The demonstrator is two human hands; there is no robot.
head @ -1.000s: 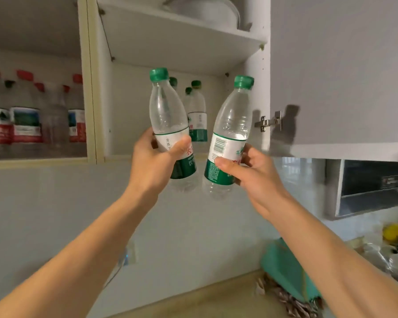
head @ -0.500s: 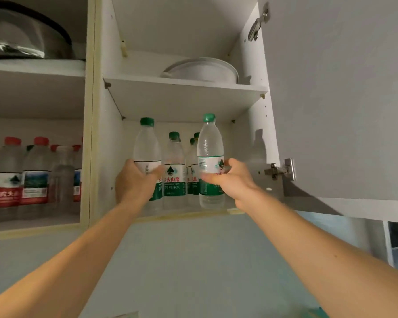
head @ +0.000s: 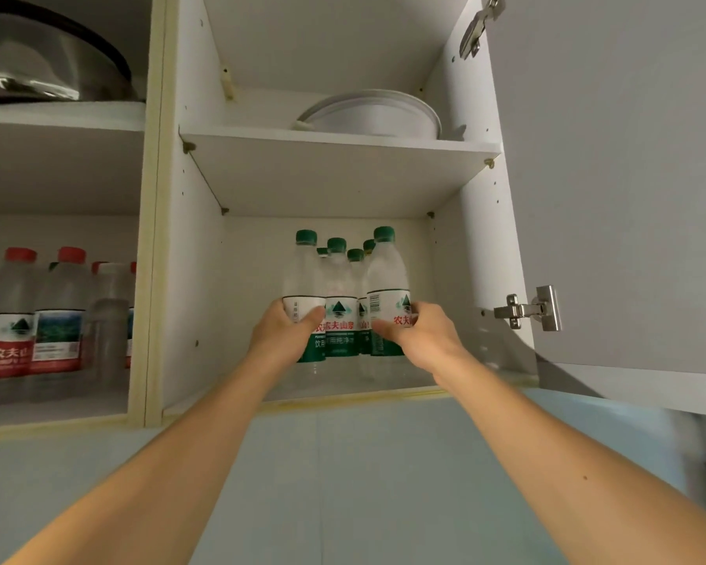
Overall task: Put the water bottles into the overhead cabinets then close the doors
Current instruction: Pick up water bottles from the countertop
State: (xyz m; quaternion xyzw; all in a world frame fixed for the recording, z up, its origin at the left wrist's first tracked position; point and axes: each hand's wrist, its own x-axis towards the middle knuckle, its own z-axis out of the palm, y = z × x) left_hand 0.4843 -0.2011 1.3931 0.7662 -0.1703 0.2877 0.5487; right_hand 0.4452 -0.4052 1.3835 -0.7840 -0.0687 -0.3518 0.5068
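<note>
Left hand (head: 283, 338) wrapped around a clear green-capped water bottle (head: 304, 295), thumb lying across the white and green label, fingers curled behind. Right hand (head: 418, 334) wrapped likewise around a second green-capped bottle (head: 387, 291), thumb on the front of the label, fingers round the far side. Both bottles upright, inside the lower compartment of the open overhead cabinet (head: 196, 279); whether standing on the cabinet floor or held just above it, cannot tell. Between and behind the two held bottles, a cluster of more green-capped bottles (head: 339, 311), packed close and touching one another, labels printed with red characters and a green mountain mark.

Above, a white shelf (head: 335, 165) carrying a stack of white plates (head: 373, 116). To the right, the grey cabinet door (head: 620, 177) swung wide open, with metal hinges at its inner edge, one (head: 530, 308) level with the bottles and one (head: 475, 28) near the top.

To the left, past a cream divider (head: 147, 238), a neighbouring open compartment holding red-capped bottles (head: 37, 316) with red and white labels, standing in a row. On the shelf above these, a metal bowl (head: 41, 59) with a dark rim. Below the cabinets, a pale blue-grey wall (head: 363, 483), both bare forearms reaching up across it.
</note>
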